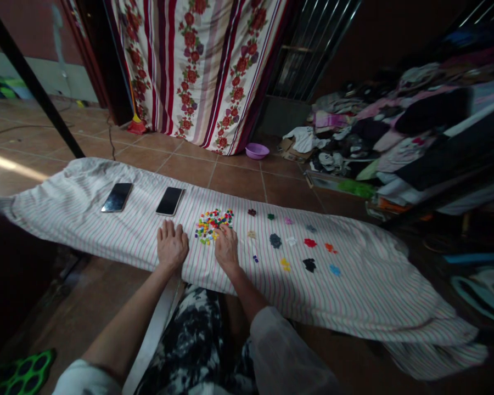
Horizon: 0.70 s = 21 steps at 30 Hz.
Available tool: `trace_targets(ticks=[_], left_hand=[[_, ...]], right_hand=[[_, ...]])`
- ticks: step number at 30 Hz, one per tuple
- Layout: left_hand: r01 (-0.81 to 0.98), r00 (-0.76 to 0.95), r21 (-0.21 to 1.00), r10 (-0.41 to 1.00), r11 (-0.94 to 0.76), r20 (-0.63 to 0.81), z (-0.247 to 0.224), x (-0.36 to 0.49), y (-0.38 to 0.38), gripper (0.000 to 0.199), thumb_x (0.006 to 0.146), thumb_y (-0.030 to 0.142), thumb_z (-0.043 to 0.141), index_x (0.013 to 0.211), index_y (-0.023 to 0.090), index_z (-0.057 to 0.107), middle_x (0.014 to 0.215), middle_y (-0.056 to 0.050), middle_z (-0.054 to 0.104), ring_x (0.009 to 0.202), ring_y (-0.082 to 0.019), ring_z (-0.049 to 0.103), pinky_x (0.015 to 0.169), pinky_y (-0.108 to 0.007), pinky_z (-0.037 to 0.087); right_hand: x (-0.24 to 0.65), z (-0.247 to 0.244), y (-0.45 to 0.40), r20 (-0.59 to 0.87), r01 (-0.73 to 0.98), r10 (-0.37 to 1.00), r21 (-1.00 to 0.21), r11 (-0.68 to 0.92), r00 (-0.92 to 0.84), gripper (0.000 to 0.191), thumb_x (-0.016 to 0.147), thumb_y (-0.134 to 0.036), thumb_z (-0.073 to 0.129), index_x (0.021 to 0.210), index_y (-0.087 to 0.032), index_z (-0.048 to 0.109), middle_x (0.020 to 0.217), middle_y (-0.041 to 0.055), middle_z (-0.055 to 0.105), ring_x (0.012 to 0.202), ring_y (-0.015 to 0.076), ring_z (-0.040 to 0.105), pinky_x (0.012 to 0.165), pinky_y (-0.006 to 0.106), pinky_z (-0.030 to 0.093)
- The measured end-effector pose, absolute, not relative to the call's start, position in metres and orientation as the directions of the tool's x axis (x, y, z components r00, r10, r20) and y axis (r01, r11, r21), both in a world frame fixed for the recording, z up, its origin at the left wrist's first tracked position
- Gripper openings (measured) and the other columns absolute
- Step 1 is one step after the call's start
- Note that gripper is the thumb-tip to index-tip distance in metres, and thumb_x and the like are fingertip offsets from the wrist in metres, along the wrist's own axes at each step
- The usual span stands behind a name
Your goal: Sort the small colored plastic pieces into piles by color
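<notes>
A heap of small multicoloured pieces (pixel 209 219) lies on the striped cloth (pixel 354 291). At the heap's right edge is my right hand (pixel 227 249), fingers bent down and together among the pieces; what they pinch, if anything, is too small to make out. My left hand (pixel 172 246) rests flat on the cloth left of the heap, fingers stretched out and holding nothing. To the right sit small single-colour piles, among them a grey pile (pixel 275 240), a black pile (pixel 309 265), a red pile (pixel 310 242), a yellow pile (pixel 285 264) and a few purple pieces (pixel 255 259).
Two phones, a left phone (pixel 117 197) and a right phone (pixel 170 201), lie beyond my left hand. Past the cloth, a purple basin (pixel 257 151) stands on the tiled floor by a flowered curtain (pixel 214 71). Clothes (pixel 379 120) are heaped at the right.
</notes>
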State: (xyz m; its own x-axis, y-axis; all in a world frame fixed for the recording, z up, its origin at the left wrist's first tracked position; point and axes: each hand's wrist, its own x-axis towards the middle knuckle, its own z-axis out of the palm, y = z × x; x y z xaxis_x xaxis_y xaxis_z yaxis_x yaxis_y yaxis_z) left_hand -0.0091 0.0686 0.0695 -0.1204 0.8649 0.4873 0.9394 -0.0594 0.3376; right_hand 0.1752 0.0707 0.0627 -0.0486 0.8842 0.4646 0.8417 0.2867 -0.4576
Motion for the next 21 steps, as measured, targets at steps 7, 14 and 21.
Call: trace_targets(ticks=[7, 14, 21], left_hand=[[0.949, -0.158, 0.316, 0.864, -0.001, 0.478, 0.064, -0.010, 0.067, 0.043, 0.089, 0.028, 0.040, 0.122, 0.010, 0.063, 0.136, -0.022, 0.057, 0.134, -0.036, 0.046, 0.110, -0.056, 0.032], [0.911, -0.204, 0.412, 0.843, -0.023, 0.498, 0.064, -0.012, 0.063, 0.033, 0.084, 0.018, 0.043, 0.105, 0.012, 0.068, 0.122, -0.017, 0.066, 0.123, -0.031, 0.053, 0.103, -0.048, 0.039], [0.926, -0.196, 0.375, 0.814, -0.029, 0.547, 0.067, -0.009, 0.065, 0.026, 0.081, 0.018, 0.046, 0.097, 0.015, 0.067, 0.117, -0.015, 0.067, 0.118, -0.030, 0.055, 0.100, -0.046, 0.039]], right_hand=[[0.172, 0.071, 0.073, 0.464, 0.843, 0.884, -0.450, 0.294, -0.060, 0.033, 0.092, -0.017, 0.047, 0.117, -0.021, 0.067, 0.130, 0.0097, 0.053, 0.118, 0.0242, 0.046, 0.102, 0.041, 0.038], [0.140, 0.086, 0.088, 0.394, 0.821, 0.912, -0.480, 0.308, -0.112, 0.022, 0.089, -0.020, 0.055, 0.101, -0.024, 0.073, 0.137, 0.0081, 0.050, 0.124, 0.0264, 0.041, 0.105, 0.044, 0.035], [0.128, 0.094, 0.103, 0.260, 0.862, 0.947, -0.418, 0.287, -0.190, 0.025, 0.088, -0.018, 0.056, 0.102, -0.025, 0.075, 0.144, 0.0076, 0.046, 0.126, 0.0278, 0.038, 0.103, 0.046, 0.035]])
